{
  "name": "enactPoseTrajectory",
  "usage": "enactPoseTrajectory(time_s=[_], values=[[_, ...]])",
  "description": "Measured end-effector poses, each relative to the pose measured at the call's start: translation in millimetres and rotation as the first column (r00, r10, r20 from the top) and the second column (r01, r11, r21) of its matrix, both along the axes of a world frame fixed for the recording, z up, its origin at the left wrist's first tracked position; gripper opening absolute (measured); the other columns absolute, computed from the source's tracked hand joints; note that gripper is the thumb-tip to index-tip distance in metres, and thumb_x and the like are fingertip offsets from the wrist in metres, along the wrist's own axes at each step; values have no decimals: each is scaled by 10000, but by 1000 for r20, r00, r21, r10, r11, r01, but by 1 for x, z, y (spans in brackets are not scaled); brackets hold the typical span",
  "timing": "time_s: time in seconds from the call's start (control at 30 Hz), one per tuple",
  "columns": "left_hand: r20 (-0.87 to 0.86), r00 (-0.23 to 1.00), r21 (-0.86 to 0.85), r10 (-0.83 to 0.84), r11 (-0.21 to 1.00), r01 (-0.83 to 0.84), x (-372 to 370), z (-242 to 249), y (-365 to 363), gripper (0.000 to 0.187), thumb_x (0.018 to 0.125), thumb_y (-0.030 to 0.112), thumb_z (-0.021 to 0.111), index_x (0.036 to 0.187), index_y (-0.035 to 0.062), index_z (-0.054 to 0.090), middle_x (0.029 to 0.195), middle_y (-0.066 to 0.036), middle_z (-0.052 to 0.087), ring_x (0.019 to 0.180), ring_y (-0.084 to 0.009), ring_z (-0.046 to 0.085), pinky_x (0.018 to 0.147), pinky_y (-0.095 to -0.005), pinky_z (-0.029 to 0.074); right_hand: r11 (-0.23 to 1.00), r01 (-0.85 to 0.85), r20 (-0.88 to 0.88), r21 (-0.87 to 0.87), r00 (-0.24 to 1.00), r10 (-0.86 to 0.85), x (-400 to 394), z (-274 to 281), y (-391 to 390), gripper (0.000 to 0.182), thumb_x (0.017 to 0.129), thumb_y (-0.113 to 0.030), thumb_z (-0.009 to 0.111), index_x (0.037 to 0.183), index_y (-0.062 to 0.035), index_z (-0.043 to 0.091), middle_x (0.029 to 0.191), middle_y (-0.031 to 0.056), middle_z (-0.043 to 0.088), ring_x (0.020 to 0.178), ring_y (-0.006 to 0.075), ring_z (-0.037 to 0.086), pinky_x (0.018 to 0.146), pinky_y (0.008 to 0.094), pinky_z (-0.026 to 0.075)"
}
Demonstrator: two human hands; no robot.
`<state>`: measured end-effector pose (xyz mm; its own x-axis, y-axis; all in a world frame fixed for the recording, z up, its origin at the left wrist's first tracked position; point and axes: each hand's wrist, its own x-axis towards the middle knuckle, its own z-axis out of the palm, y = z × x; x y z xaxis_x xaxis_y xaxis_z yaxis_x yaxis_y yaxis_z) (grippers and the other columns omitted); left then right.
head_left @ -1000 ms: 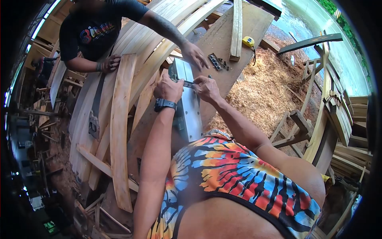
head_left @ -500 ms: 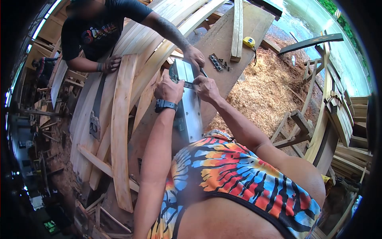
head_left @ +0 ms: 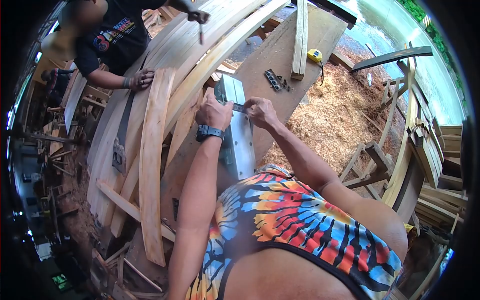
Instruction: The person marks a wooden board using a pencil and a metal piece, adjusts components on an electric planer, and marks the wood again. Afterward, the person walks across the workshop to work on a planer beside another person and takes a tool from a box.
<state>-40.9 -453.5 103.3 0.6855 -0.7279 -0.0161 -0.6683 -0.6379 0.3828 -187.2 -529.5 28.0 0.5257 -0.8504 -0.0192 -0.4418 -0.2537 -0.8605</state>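
A power planer (head_left: 240,145) with its flat metal sole facing up lies on the board before me. My left hand (head_left: 214,111), with a dark watch at the wrist, is closed at the planer's left edge, its thumb by the cutter slot. Across the slot, my right hand (head_left: 260,113) has its fingers pinched at the slot's right end. What the fingertips of either hand hold is too small to make out. Up and right of the planer, a dark metal bar with round holes (head_left: 272,80) lies beside small dark bits (head_left: 285,84).
A co-worker (head_left: 117,37) stands at the upper left, one hand (head_left: 141,79) on curved planks (head_left: 157,115), the other holding a thin tool (head_left: 201,36). A yellow tape measure (head_left: 314,55) lies by a long timber (head_left: 299,40). Wood shavings (head_left: 325,110) and stacked lumber (head_left: 425,155) are at right.
The co-worker's hand with the thin tool has pulled away from the planer toward the upper left. The co-worker's body has shifted up and left. My hands have stayed at the planer's slot.
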Motion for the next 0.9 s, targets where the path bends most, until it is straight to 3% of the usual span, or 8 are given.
enactPoseTrajectory(time_s=[0.13,0.23,0.33,0.43,0.63,0.73,0.83,0.9], values=[[-11,1000,1,-14,1000,14,-2,5,2,522,790,426,765,1123,40,652,1059,-232,727,986,-397,707,868,-476,560,998,44,25,43,999,-45,1,0,-1,238,804,-131,658,1015,-113,767,1004,160,742,949,320,715,876,406,551],[-23,1000,-21,-11,1000,11,-3,5,2,519,788,422,763,1124,42,651,1061,-234,725,989,-399,705,870,-480,558,994,8,-62,107,998,-2,0,2,-1,245,811,-136,650,1026,-110,765,1006,163,745,947,327,718,877,401,551],[-6,1000,-19,-11,1000,11,-3,6,2,517,787,417,763,1125,43,651,1061,-236,724,991,-399,704,872,-484,556,1000,-12,29,28,1000,11,-1,-5,-2,243,810,-130,637,1016,-104,763,1006,162,744,954,336,715,882,401,549],[-10,1000,-12,-4,1000,4,-4,6,1,519,783,413,767,1127,42,650,1056,-235,725,989,-398,704,873,-487,554,995,57,-31,79,998,-55,3,-6,0,233,796,-121,648,1000,-92,757,1002,158,741,962,342,707,889,409,545],[9,1000,-19,6,1000,-6,0,-1,0,596,740,467,780,1154,49,685,1059,-201,738,977,-361,715,841,-452,562,983,-96,51,-156,993,105,-3,-22,-7,232,807,-161,664,1005,-75,747,984,145,745,948,351,702,885,427,541],[-14,1000,-3,7,1000,-7,-3,6,2,584,744,467,779,1146,54,686,1049,-199,740,971,-363,715,838,-453,563,992,-62,115,-113,991,75,-3,-19,-5,231,801,-173,675,995,-73,749,1021,137,740,974,339,698,898,415,536],[-44,999,-18,6,1000,-7,-3,7,1,576,746,466,778,1141,57,687,1044,-197,741,966,-364,717,835,-455,565,990,47,-77,132,996,-38,0,-7,-5,236,803,-176,685,1007,-77,749,1020,140,739,984,331,699,904,402,535],[-25,1000,-6,9,1000,-9,-2,6,1,574,748,464,777,1142,58,687,1038,-195,741,962,-363,717,833,-457,565,989,11,-64,145,998,-2,-1,-7,-5,238,817,-180,680,1021,-78,749,1000,148,743,980,329,703,901,396,537]])
